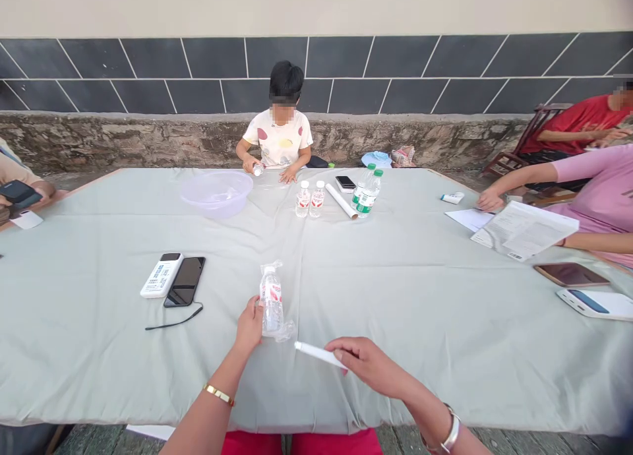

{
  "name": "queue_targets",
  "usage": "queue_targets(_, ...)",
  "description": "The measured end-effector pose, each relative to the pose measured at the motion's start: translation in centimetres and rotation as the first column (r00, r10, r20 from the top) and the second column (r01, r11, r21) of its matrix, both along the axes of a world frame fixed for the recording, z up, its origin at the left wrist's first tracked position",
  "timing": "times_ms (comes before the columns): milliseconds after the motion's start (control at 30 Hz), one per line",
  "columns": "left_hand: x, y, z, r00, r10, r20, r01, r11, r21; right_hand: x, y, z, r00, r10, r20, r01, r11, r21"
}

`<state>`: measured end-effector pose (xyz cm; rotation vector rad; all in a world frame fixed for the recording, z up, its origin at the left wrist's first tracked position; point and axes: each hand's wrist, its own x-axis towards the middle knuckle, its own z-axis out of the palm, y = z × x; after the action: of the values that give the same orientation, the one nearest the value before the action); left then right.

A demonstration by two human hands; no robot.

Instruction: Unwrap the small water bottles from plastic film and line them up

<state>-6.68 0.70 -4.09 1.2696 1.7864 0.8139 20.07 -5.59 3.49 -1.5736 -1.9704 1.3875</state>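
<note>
My left hand (251, 324) grips the left side of a small clear water bottle (271, 303) with a red and white label, upright near the front of the table. Loose clear plastic film (283, 331) sticks out at its base and around its cap. In my right hand (368, 363) is a slim white stick-shaped tool (316, 353), its tip pointing left toward the bottle's base, apart from it. Its exact kind is unclear. Farther back, two similar small bottles (309, 201) stand side by side.
Across the table a person (279, 138) holds a small bottle beside a lilac basin (217, 204). A white roll (341, 201), green-capped bottles (368, 194) and a phone (345, 184) are near. Left lie a power bank (162, 275) and phone (184, 281); right, a person holds papers (524, 229).
</note>
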Motion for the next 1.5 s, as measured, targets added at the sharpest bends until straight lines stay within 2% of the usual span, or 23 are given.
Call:
queue_targets(33, -0.1, 0.0, 0.3, 0.999, -0.009, -0.036, 0.009, 1.000, 0.004, 1.0, 0.8, -0.5, 0.989, -0.133, 0.067, 0.127, 0.988, 0.088)
queue_targets(100, 0.0, 0.1, 1.1, 0.994, -0.022, -0.107, 0.023, 1.000, 0.007, 3.0, 2.7, -2.0, 0.886, -0.411, 0.216, 0.344, 0.893, 0.290)
queue_targets(167, 0.2, 0.3, 2.1, 0.984, -0.009, -0.181, 0.013, 1.000, 0.017, 4.9, 4.2, -3.7, 0.742, -0.578, 0.341, 0.417, 0.795, 0.440)
queue_targets(233, 0.4, 0.7, 2.9, 0.964, -0.008, -0.266, 0.006, 1.000, -0.011, 6.5, 5.0, -5.2, 0.650, -0.631, 0.424, 0.409, 0.760, 0.505)
queue_targets(300, 0.6, 1.0, 3.2, 0.946, -0.008, -0.324, 0.000, 1.000, -0.025, 7.4, 5.2, -6.5, 0.612, -0.639, 0.467, 0.381, 0.755, 0.533)
queue_targets(367, 0.6, 1.1, 3.0, 0.951, -0.007, -0.308, 0.010, 1.000, 0.010, 7.4, 5.0, -7.1, 0.606, -0.652, 0.456, 0.357, 0.735, 0.577)
queue_targets(433, 0.4, 1.1, 2.5, 0.966, -0.007, -0.258, 0.025, 0.998, 0.066, 5.9, 4.6, -7.1, 0.646, -0.666, 0.374, 0.359, 0.697, 0.621)
queue_targets(500, 0.4, 0.9, 1.9, 0.986, 0.006, -0.165, 0.014, 0.993, 0.119, 2.8, 4.3, -6.5, 0.754, -0.613, 0.237, 0.379, 0.700, 0.605)
queue_targets(567, 0.5, 0.8, 1.6, 0.999, 0.030, -0.041, -0.023, 0.988, 0.152, -1.3, 4.2, -5.6, 0.890, -0.448, 0.080, 0.341, 0.773, 0.536)
queue_targets(600, 0.6, 0.8, 1.4, 0.999, 0.041, 0.022, -0.044, 0.986, 0.161, -3.4, 4.2, -5.1, 0.944, -0.328, 0.022, 0.272, 0.817, 0.508)
queue_targets(633, 0.7, 0.9, 1.3, 0.996, 0.050, 0.073, -0.062, 0.985, 0.163, -5.4, 4.2, -4.6, 0.975, -0.221, -0.013, 0.200, 0.855, 0.478)
queue_targets(700, 0.9, 0.9, 1.2, 0.988, 0.065, 0.142, -0.087, 0.984, 0.154, -8.5, 3.9, -4.0, 0.994, -0.111, -0.015, 0.107, 0.906, 0.410)
queue_targets(800, 0.9, 0.9, 1.1, 0.968, 0.088, 0.236, -0.121, 0.984, 0.128, -10.7, 2.6, -4.1, 0.995, -0.091, 0.051, 0.068, 0.938, 0.340)
queue_targets(867, 0.9, 0.7, 1.0, 0.952, 0.101, 0.288, -0.139, 0.984, 0.114, -11.0, 1.1, -4.7, 0.995, -0.046, 0.092, 0.009, 0.929, 0.369)
queue_targets(967, 0.5, 0.5, 0.8, 0.890, 0.117, 0.441, -0.180, 0.978, 0.105, -11.0, -1.4, -5.7, 0.975, 0.126, 0.183, -0.192, 0.893, 0.408)
queue_targets(1033, 0.1, 0.4, 0.6, 0.772, 0.163, 0.614, -0.249, 0.967, 0.057, -10.8, -2.3, -5.7, 0.950, 0.225, 0.215, -0.291, 0.889, 0.354)
queue_targets(1100, -0.3, 0.4, 0.4, 0.594, 0.244, 0.767, -0.339, 0.940, -0.036, -10.3, -2.1, -4.8, 0.944, 0.259, 0.203, -0.310, 0.907, 0.284)
queue_targets(1167, -0.6, 0.3, 0.2, 0.450, 0.308, 0.838, -0.402, 0.908, -0.117, -9.9, -0.9, -3.3, 0.967, 0.185, 0.176, -0.229, 0.932, 0.281)
queue_targets(1200, -0.6, 0.3, 0.1, 0.414, 0.325, 0.851, -0.421, 0.897, -0.138, -9.9, 0.0, -2.4, 0.981, 0.105, 0.164, -0.153, 0.936, 0.317)
queue_targets(1233, -0.6, 0.3, 0.1, 0.396, 0.334, 0.855, -0.432, 0.890, -0.147, -10.1, 1.1, -1.6, 0.989, 0.016, 0.147, -0.071, 0.925, 0.373)
queue_targets(1300, -0.3, 0.2, 0.2, 0.415, 0.342, 0.843, -0.447, 0.884, -0.139, -11.3, 3.2, -0.5, 0.990, -0.091, 0.107, 0.026, 0.867, 0.498)
queue_targets(1400, -0.2, 0.0, 0.5, 0.487, 0.355, 0.798, -0.480, 0.872, -0.095, -13.6, 5.8, -0.5, 0.986, 0.034, 0.163, -0.125, 0.798, 0.589)
queue_targets(1500, -1.1, -0.1, 0.4, 0.518, 0.366, 0.773, -0.500, 0.863, -0.073, -13.7, 7.1, -2.0, 0.950, 0.103, 0.295, -0.255, 0.802, 0.540)
